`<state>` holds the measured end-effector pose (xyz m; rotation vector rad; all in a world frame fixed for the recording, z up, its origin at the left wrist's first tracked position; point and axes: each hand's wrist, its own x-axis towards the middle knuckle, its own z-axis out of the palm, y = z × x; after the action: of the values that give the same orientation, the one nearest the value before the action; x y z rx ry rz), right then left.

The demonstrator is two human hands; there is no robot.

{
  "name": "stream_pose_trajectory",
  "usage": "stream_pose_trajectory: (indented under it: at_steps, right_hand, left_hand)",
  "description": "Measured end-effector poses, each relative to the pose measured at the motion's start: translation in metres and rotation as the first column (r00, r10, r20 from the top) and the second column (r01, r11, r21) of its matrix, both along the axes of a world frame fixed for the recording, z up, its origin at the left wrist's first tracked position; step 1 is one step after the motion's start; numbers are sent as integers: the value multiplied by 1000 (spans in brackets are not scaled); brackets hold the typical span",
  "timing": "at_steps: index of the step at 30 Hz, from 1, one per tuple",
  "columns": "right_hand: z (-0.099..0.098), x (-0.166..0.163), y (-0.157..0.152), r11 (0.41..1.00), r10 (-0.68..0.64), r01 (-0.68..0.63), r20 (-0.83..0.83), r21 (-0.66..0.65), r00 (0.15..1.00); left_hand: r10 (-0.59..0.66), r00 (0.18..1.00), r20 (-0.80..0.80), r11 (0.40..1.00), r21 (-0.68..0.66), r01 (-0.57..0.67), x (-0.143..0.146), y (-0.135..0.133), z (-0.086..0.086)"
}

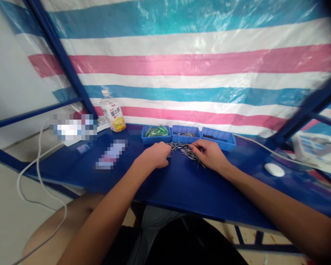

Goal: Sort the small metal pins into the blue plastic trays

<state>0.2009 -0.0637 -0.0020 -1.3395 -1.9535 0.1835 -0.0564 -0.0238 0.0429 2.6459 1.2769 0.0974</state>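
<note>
A loose pile of thin silver and dark nails (189, 152) lies on the blue tabletop (179, 187). My left hand (159, 154) rests at the pile's left edge, its fingers curled in; whatever they grip is hidden. At the right side of the pile, my right hand (209, 154) has thumb and forefinger pinched together over the nails, and what is between them is too small to make out. Just behind the hands stand three blue bins in a row: a left bin (157, 140) with green pieces, a middle bin (186, 139) with silver nails, and a right bin (226, 144) with dark pieces.
A drink bottle (113, 112) stands at the back left, near a blurred flat item (111, 155). To the right lies a white oval object (274, 169). A white cable (40, 162) hangs at the left. Striped plastic sheeting (182, 62) covers the back between blue frame posts.
</note>
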Motion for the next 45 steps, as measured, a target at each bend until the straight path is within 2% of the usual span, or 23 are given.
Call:
stream_pose_trajectory:
  at_steps: [3,7,12,15,19,22,26,30,32,35,38,41,45]
  right_hand:
    - [0,1,0,1000,-7,7,-6,-1,1000]
    - [1,3,0,1000,-18,18,-11,11,1000]
    - [1,7,-1,997,-46,48,-37,60,998]
    - [-3,10,1,992,-52,53,-17,118,999]
    - [-7,14,6,987,-40,37,19,155,999]
    - [-7,15,6,986,-15,10,26,168,1000]
    - [-5,14,2,982,18,-23,27,188,999]
    - [-3,10,-3,985,-39,46,-47,163,998]
    - [-3,9,-5,990,-72,84,-105,111,992]
    - [-3,9,-6,996,-62,72,-179,47,982]
    - [-3,10,-6,998,-28,37,-209,42,977]
    - [-2,12,-6,997,-32,47,-226,62,974]
    - [2,13,-7,989,-119,140,-299,48,947]
  left_hand:
    - [-59,996,66,998,-31,61,16,6,0]
    - [-77,974,215,997,-10,81,31,19,2]
    - [-270,902,336,946,-83,314,44,40,8]
    - [-237,828,508,960,-8,280,49,49,0]
    - [-177,717,674,955,-58,290,51,50,-16]
    - [-158,656,738,954,-58,295,51,44,-22]
    - [-112,568,815,970,-33,239,54,33,-25]
    - [-92,495,864,968,-38,246,62,30,-33]
    - [-92,489,867,970,-34,242,65,30,-37]
    - [-78,492,867,967,-55,250,68,31,-39]
    - [-96,509,856,977,-16,210,69,30,-36]
    - [-113,560,821,984,13,180,68,28,-33]
    - [-98,625,775,958,-97,271,69,24,-36]
